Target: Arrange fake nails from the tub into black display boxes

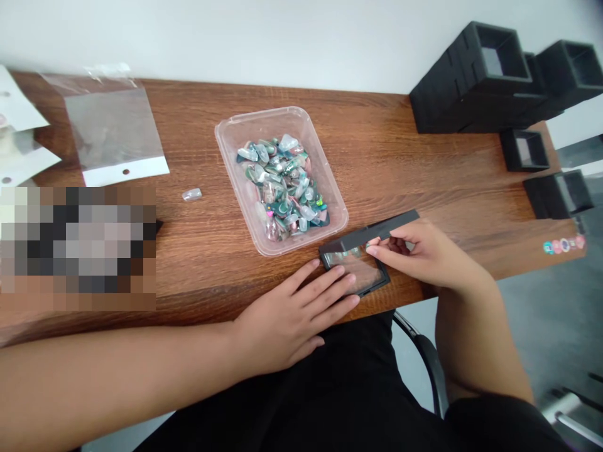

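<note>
A black case (384,274) with a raised lid and a see-through inside lies at the table's front edge. Several small press-on nails (342,255) sit in a row inside it, below the lid. My left hand (301,307) rests with fingers spread and flat, the fingertips on the case's left side and front. The thumb and forefinger of my right hand (419,251) pinch a press-on nail at the right end of the row; the fingertips mostly hide it. Just behind the case stands a clear plastic tub (335,201) holding a heap of green, pink and clear press-on nails (282,182).
One loose clear nail (191,194) lies left of the tub. Farther left is a clear bag with a white strip (126,171), beside white cards (28,164) and a blurred-out patch. Black boxes (456,81) are stacked at the right; round stickers (564,245) mark the right edge.
</note>
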`<state>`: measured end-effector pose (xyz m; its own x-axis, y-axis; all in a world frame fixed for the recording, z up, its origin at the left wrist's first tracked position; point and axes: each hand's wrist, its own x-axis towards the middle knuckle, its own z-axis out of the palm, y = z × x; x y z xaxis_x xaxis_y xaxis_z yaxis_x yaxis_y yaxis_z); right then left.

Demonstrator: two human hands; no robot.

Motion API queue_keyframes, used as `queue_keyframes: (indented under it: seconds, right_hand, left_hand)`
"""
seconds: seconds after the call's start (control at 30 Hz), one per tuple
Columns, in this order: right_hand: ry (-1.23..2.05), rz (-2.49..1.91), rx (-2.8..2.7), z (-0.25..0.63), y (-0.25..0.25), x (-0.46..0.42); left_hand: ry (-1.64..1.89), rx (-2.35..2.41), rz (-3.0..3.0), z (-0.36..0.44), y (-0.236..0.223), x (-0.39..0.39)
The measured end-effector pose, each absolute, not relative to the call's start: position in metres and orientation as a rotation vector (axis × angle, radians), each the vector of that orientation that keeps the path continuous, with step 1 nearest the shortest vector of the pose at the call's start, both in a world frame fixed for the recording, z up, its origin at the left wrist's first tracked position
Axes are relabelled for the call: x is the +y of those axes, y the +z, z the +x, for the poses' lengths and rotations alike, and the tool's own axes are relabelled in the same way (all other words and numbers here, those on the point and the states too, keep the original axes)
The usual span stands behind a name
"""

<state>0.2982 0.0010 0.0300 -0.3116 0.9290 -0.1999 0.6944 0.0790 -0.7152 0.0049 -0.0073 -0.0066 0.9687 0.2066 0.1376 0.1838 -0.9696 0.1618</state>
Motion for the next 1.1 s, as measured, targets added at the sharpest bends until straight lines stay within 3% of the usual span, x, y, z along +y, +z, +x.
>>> queue_keyframes:
  seconds: [0.83, 1.1]
  right_hand:
    - [0.222, -1.354, -2.07, 0.281, 0.001, -0.013]
    - [0.211, -1.348, -2.107, 0.287, -0.004, -0.014]
  left_hand:
    - [0.215, 0.319, 2.97, 0.004, -0.005, -0.01]
    - [0.207, 0.306, 2.954, 0.004, -0.006, -0.009]
